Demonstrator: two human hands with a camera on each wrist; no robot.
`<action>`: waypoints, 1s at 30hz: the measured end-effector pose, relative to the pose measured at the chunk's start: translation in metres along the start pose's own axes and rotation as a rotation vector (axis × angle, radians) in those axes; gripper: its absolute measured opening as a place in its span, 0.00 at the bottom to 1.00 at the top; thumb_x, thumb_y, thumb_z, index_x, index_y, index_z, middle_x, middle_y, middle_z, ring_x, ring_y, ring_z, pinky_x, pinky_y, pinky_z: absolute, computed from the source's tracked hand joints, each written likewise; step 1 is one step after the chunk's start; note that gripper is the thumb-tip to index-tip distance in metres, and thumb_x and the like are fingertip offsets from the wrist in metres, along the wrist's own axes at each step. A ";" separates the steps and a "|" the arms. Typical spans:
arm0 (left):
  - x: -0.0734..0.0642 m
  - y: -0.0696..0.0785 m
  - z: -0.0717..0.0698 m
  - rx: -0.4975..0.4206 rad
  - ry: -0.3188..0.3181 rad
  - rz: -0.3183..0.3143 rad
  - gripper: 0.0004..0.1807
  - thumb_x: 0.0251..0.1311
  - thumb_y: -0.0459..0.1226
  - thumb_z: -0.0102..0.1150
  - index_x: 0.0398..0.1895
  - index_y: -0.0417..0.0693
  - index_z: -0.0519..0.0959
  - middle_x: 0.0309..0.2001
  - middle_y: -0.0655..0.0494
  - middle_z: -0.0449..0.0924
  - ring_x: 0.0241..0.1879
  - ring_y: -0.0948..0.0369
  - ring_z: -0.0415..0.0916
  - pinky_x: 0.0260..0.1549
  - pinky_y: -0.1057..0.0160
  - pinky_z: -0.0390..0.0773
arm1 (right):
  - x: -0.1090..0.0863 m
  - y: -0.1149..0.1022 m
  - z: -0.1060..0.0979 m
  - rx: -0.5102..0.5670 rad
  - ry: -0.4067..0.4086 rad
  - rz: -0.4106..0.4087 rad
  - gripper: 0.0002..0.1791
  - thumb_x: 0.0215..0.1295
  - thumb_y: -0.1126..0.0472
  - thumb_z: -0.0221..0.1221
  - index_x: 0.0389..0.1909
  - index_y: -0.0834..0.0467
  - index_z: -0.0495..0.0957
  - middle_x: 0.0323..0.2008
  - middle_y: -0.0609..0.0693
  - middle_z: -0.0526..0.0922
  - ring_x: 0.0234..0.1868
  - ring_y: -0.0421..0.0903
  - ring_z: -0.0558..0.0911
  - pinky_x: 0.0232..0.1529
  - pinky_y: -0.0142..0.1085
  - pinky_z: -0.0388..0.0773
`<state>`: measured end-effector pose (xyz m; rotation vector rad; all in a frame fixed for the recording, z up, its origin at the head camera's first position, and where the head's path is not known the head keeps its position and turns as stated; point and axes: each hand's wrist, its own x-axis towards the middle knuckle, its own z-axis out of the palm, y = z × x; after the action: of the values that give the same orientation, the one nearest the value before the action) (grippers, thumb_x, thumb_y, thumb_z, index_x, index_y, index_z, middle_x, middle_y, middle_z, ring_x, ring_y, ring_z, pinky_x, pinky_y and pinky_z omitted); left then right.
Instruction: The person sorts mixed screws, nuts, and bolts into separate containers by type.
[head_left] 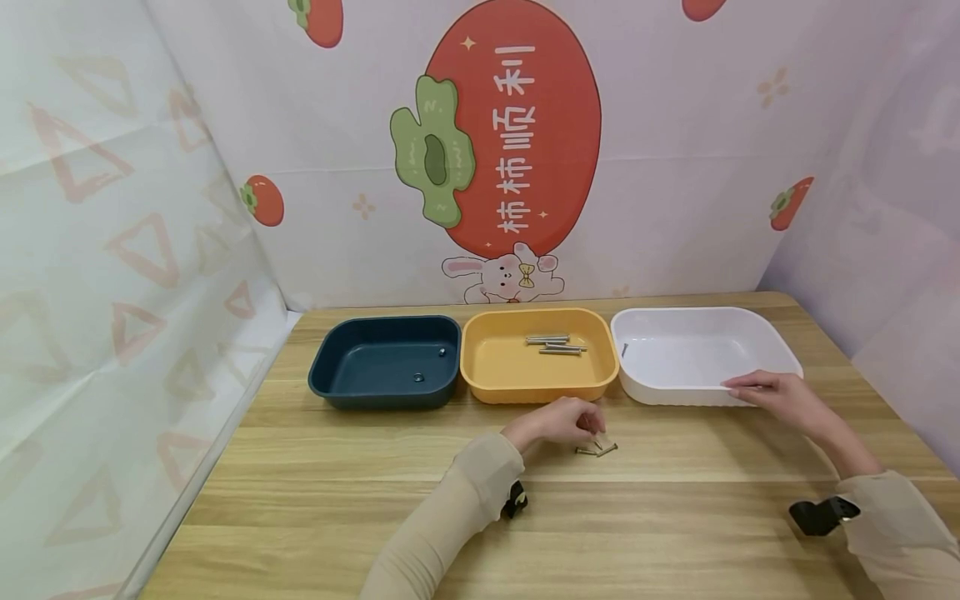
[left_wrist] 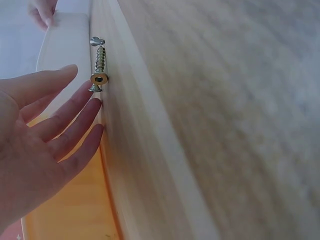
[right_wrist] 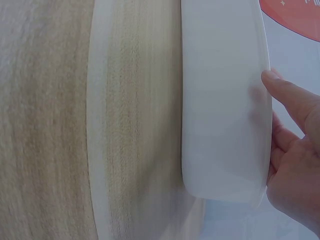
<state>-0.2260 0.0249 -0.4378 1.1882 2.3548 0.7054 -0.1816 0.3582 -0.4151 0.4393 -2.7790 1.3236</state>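
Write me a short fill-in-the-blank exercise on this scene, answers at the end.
The yellow tray, holding long silver bolts, stands ____ the dark tray and the rightmost tray.
The right hand touches the rightmost tray, coloured ____.
The hand closest to the loose screws is the ____ one.

Missing words: between; white; left.

Metal bit point(head_left: 625, 350) by left edge of white tray point(head_left: 682, 397) is too small to identify. Right wrist view: tray wall hides some fingertips of the right hand point(head_left: 783, 402). Table point(head_left: 622, 542) near corners cut off in head view.
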 end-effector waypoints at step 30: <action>0.007 -0.008 0.007 0.105 -0.046 0.019 0.07 0.49 0.27 0.58 0.33 0.45 0.79 0.28 0.62 0.70 0.29 0.71 0.64 0.29 0.80 0.64 | 0.000 0.004 0.000 -0.006 -0.009 -0.008 0.13 0.59 0.68 0.54 0.41 0.74 0.74 0.32 0.28 0.76 0.33 0.24 0.75 0.31 0.18 0.70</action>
<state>-0.2304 0.0283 -0.4487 1.2581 2.3710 0.5599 -0.1831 0.3608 -0.4178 0.4561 -2.7844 1.3146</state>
